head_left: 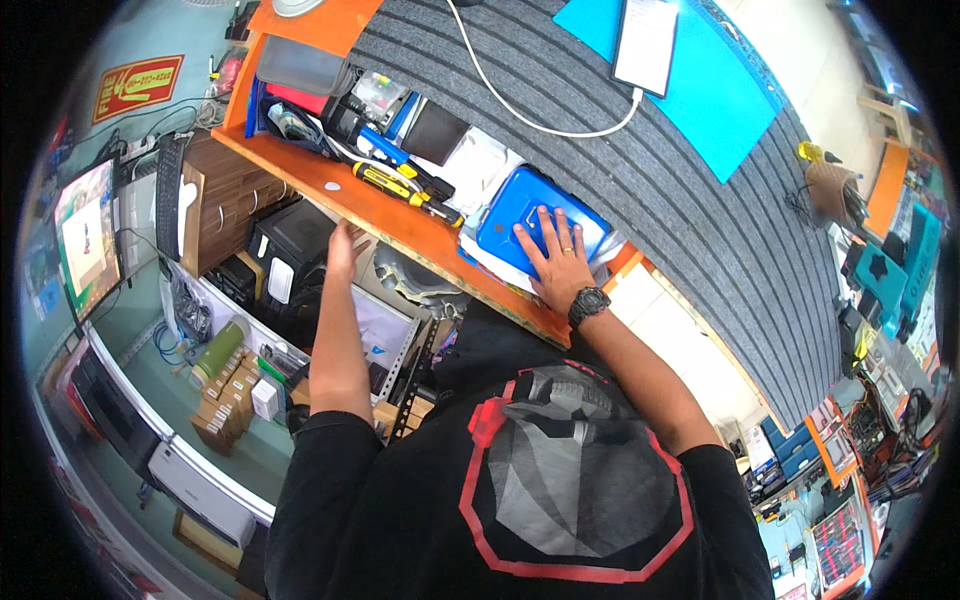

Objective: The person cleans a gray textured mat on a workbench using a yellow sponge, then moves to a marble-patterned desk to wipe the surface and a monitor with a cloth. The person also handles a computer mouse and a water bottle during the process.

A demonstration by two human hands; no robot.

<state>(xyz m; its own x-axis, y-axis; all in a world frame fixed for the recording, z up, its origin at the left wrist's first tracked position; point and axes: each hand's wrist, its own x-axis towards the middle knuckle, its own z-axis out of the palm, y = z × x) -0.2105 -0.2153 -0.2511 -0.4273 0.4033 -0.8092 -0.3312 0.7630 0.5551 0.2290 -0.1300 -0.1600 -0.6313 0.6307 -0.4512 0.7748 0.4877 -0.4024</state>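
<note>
An orange-edged drawer (pixel 300 174) is pulled out from under the table. My right hand (pixel 560 258) lies with spread fingers on a blue plastic case (pixel 512 200) at the drawer's right end; a black watch is on that wrist. My left hand (pixel 343 252) is at the drawer's front edge, fingers loosely stretched against it and partly hidden. Left of the case, the drawer holds a black-and-yellow screwdriver (pixel 385 182), a blue-and-black tool (pixel 395 153), a dark wallet-like item (pixel 434 134) and white papers (pixel 480 165).
On the grey striped tabletop (pixel 530 70) lie a phone-like device (pixel 646 45) with a white cable (pixel 560 130) and a turquoise sheet (pixel 715 110). A monitor (pixel 90 235) and small brown boxes (pixel 228 400) stand at left. Wooden drawers (pixel 235 205) are beyond my left hand.
</note>
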